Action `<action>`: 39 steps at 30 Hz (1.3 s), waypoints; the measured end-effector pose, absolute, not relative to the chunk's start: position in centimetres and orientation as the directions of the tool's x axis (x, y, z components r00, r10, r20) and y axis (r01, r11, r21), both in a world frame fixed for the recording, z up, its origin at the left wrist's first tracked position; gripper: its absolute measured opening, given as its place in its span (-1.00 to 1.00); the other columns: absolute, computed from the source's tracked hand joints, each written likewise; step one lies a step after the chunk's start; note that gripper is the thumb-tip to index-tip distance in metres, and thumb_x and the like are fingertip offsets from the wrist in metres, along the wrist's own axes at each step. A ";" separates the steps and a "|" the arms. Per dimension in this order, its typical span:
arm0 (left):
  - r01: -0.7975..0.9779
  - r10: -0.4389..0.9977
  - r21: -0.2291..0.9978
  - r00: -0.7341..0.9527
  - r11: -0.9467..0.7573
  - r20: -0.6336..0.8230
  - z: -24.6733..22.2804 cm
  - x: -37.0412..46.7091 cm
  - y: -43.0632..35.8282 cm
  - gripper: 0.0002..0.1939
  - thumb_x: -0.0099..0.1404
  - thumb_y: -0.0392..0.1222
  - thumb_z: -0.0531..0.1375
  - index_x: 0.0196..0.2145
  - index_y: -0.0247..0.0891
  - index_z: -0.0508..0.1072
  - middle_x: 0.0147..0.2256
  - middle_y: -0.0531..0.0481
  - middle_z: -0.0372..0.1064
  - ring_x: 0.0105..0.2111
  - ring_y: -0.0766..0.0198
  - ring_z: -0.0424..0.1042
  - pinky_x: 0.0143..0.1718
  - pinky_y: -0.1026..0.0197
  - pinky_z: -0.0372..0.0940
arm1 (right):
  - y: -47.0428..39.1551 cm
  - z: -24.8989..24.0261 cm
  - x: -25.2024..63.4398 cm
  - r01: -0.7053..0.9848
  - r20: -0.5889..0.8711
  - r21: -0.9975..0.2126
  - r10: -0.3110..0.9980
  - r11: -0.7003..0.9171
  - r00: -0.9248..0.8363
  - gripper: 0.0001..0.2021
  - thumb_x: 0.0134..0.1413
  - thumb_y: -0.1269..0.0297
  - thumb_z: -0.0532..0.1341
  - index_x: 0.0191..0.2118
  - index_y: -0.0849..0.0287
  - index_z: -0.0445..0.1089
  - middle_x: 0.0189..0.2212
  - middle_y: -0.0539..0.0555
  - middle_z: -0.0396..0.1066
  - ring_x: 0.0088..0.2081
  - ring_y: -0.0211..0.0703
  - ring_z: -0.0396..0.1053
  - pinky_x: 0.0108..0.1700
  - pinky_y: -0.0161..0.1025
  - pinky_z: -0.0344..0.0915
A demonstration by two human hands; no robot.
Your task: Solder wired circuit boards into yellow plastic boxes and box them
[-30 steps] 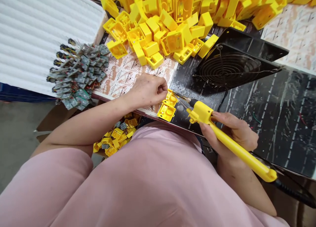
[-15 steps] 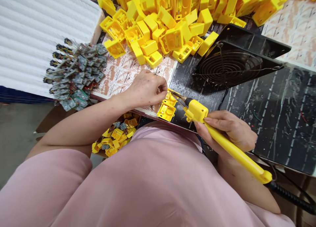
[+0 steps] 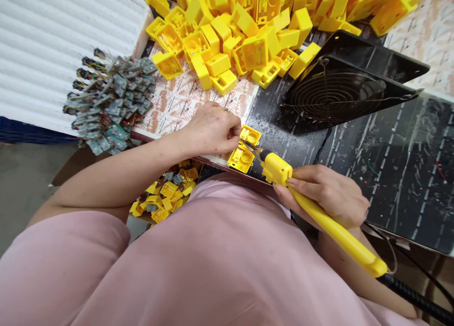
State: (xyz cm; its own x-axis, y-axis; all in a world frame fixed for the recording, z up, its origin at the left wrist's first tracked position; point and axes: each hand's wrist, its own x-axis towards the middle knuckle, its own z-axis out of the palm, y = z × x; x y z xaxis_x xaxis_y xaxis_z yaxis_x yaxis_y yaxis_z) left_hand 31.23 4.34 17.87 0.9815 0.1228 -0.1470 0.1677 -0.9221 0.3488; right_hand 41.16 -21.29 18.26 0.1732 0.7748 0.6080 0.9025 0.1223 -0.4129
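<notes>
My right hand (image 3: 324, 193) is closed around the long yellow handle of a soldering iron (image 3: 276, 167). The iron points left, and its thin metal tip lies over two small yellow plastic cases side by side at the table's front edge. The nearer case (image 3: 242, 161) is partly covered by the tip; the farther case (image 3: 251, 134) shows its open inside. Just left of the tip, my left hand (image 3: 216, 130) is closed in a pinch beside the cases. Whatever its fingertips hold is hidden.
Beyond my hands lies a heap of yellow cases (image 3: 216, 42). A black fan (image 3: 329, 94) stands at the right. Grey circuit boards with wires (image 3: 120, 94) are piled left, beside a white ribbed foam sheet (image 3: 71, 47). More yellow cases (image 3: 170, 191) fill a container below the table edge.
The soldering iron has shifted slightly left and toward me, its tip moving from the farther case to the gap near the closer one. My left hand stays pinched in nearly the same place.
</notes>
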 end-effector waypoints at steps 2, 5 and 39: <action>0.179 0.129 0.333 0.978 -0.926 -0.166 18.0 31.3 4.2 -0.75 0.16 -0.14 0.10 -0.40 -0.22 0.56 -0.45 0.00 0.56 -0.34 0.14 0.52 0.10 -0.09 0.29 | -21.5 18.4 41.2 0.890 0.595 -0.433 0.787 0.146 0.160 -0.73 0.05 0.57 0.47 -0.22 0.19 0.42 -0.40 0.03 0.55 -0.40 -0.24 0.52 -0.37 -0.34 0.46; 0.192 0.140 0.321 0.974 -0.927 -0.176 18.1 31.5 4.1 -0.77 0.15 -0.15 0.11 -0.41 -0.22 0.56 -0.46 0.00 0.54 -0.35 0.14 0.51 0.11 -0.09 0.27 | -21.9 19.1 41.4 0.875 0.572 -0.462 0.803 0.143 0.170 -0.74 0.08 0.53 0.46 -0.20 0.15 0.43 -0.38 0.01 0.56 -0.40 -0.24 0.52 -0.35 -0.31 0.48; 0.193 0.176 0.468 0.981 -0.862 -0.081 17.5 30.2 4.8 -0.67 0.25 -0.03 0.17 -0.11 -0.19 0.57 -0.29 0.01 0.62 -0.16 0.09 0.58 0.11 -0.02 0.32 | -22.9 17.1 40.4 0.795 0.623 -0.603 0.582 -0.068 0.523 -0.54 0.09 0.42 0.48 0.08 -0.09 0.53 -0.32 -0.05 0.62 -0.41 -0.07 0.57 -0.44 -0.15 0.51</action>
State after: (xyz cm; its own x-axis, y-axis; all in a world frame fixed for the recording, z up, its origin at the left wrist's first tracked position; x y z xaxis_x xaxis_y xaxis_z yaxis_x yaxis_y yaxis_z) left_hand 30.23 4.79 17.53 0.9811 0.1760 -0.0808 0.1933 -0.8621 0.4684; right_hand 40.36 -22.93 17.08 0.5228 0.5820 0.6229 0.7946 -0.0680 -0.6034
